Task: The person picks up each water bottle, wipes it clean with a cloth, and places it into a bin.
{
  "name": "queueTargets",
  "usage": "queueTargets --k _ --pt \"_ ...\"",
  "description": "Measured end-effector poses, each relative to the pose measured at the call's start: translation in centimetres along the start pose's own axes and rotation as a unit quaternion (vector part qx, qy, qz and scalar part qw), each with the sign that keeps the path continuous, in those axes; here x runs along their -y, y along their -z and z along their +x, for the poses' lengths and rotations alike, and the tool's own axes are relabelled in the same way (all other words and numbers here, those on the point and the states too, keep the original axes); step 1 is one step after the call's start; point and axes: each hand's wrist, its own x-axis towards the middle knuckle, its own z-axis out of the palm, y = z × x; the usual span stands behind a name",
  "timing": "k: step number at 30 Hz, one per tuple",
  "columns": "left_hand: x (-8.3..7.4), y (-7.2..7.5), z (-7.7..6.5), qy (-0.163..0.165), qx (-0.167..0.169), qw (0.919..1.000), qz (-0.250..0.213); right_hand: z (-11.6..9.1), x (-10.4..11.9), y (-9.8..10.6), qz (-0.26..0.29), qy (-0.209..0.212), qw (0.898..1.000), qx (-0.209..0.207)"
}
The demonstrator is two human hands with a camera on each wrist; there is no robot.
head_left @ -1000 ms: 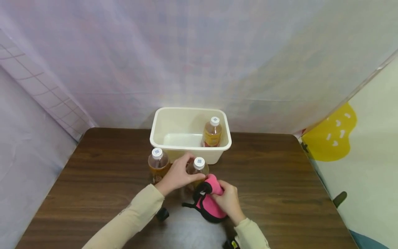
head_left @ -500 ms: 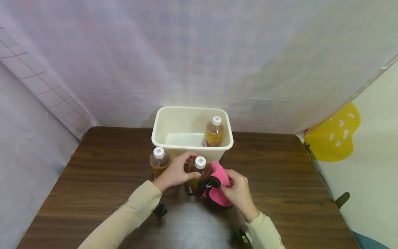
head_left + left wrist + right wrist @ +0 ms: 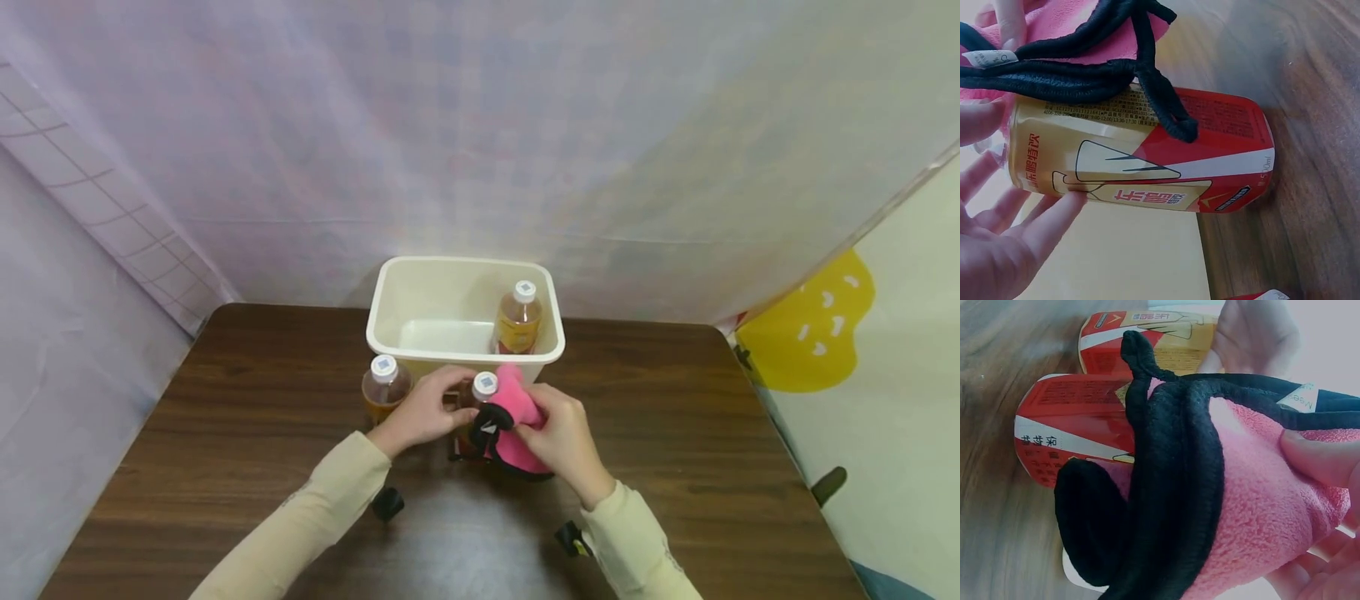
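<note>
Right hand (image 3: 561,435) pinches fleecy pink cloth (image 3: 1254,494), black-bound, against an upright, round bottle (image 3: 1129,153); left hand (image 3: 423,412) curls round that bottle's upper part. Wrist views alone resolve pile and lettering. Behind: smooth cream tub (image 3: 427,292); second bottle (image 3: 518,323) inside, head view only.

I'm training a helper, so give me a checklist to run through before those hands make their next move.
1. Middle bottle held: ok, the left hand grips it.
2. White cap on that bottle: ok, in place.
3. Pink cloth secure: ok, the right hand grips it.
4. Bottle's label unobstructed: not ok, the black trim hides part of it in the left wrist view.
5. Cloth pressing firmly on the bottle: cannot tell.
6. Tub has room: ok, one bottle stands at its right end.
</note>
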Motion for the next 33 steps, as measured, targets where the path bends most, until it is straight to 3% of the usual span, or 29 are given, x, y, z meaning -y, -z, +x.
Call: queueTargets --k 9,15,21,33 --pt "-0.2 -0.5 -0.5 -0.009 -0.022 0.9995 0.023 -1.0 0.2 -0.7 -0.014 -0.005 1.0 -0.024" --pt "-0.5 -0.9 -1.0 -0.005 -0.018 0.9998 -0.003 -2.7 0.0 -1.0 0.009 -0.069 0.997 -0.039" --pt "-0.2 -1.0 -1.4 -0.011 -0.016 0.9998 -0.002 -4.9 -1.2 -2.7 0.022 -0.155 0.988 -0.003" --pt "-0.2 -0.5 -1.5 0.01 -0.019 0.9998 -0.008 -6.7 -3.5 -5.8 0.015 -0.179 0.983 0.035"
